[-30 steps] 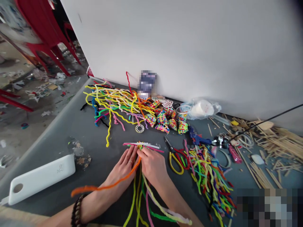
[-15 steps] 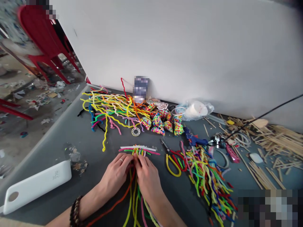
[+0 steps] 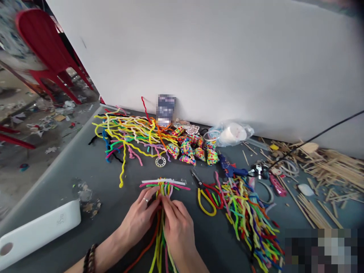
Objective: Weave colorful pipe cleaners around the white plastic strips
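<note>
Several colored pipe cleaners (image 3: 160, 246) hang toward me from a strip of white tape (image 3: 163, 181) on the table. A pink and a green pipe cleaner lie crosswise just under the tape. My left hand (image 3: 142, 212), with a ring and a beaded bracelet, pinches the strands from the left side. My right hand (image 3: 178, 218) closes on them from the right, its fingertips meeting the left ones. An orange strand trails lower left beneath my wrists. The exact strands between my fingertips are partly hidden.
Scissors (image 3: 206, 197) and a pile of pipe cleaners (image 3: 250, 220) lie right. Behind are a glue gun (image 3: 230, 167), patterned bundles (image 3: 187, 148), a tape ring (image 3: 160, 162) and more pipe cleaners (image 3: 127, 129). A white power strip-like case (image 3: 42, 231) sits left; wooden sticks (image 3: 330, 163) far right.
Both hands have shifted slightly down, away from the tape, along the strands. The trailing strands have drawn closer together. The whole view has moved a little.
</note>
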Tool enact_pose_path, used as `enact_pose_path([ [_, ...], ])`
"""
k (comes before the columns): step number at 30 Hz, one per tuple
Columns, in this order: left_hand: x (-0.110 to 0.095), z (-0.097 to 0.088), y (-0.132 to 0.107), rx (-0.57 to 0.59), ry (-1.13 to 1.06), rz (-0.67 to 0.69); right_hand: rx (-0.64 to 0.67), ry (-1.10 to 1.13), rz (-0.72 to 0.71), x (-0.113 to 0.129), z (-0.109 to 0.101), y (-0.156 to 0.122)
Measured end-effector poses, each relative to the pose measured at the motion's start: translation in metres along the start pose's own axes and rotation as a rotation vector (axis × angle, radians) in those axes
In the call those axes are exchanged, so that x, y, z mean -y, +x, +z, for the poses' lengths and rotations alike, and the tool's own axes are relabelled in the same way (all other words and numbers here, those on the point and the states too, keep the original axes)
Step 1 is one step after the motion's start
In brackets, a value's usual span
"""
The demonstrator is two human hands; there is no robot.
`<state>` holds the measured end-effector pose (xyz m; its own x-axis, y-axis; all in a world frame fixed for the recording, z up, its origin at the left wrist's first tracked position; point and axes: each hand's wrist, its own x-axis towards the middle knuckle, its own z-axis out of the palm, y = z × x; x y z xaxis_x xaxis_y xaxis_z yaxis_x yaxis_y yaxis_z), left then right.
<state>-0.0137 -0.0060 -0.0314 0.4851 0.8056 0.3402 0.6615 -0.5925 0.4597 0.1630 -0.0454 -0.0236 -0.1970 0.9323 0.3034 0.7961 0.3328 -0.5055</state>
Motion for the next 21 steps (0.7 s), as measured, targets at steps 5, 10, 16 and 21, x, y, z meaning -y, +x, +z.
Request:
enact_pose_path([
  [5,-0.008,-0.004,-0.003,0.045,0.167,0.188,-0.002,0.030,0.014,0.003,-0.007,-0.015],
  [10,-0.016,-0.005,-0.004,0.085,0.073,0.089,0.058,-0.126,-0.101,0.004,-0.010,-0.022],
  [16,-0.013,-0.007,-0.005,0.151,0.228,0.198,0.089,-0.212,-0.095,0.008,-0.011,-0.031],
  [21,-0.017,-0.010,0.001,0.229,0.284,0.233,0.061,-0.216,-0.038,0.010,-0.011,-0.034],
])
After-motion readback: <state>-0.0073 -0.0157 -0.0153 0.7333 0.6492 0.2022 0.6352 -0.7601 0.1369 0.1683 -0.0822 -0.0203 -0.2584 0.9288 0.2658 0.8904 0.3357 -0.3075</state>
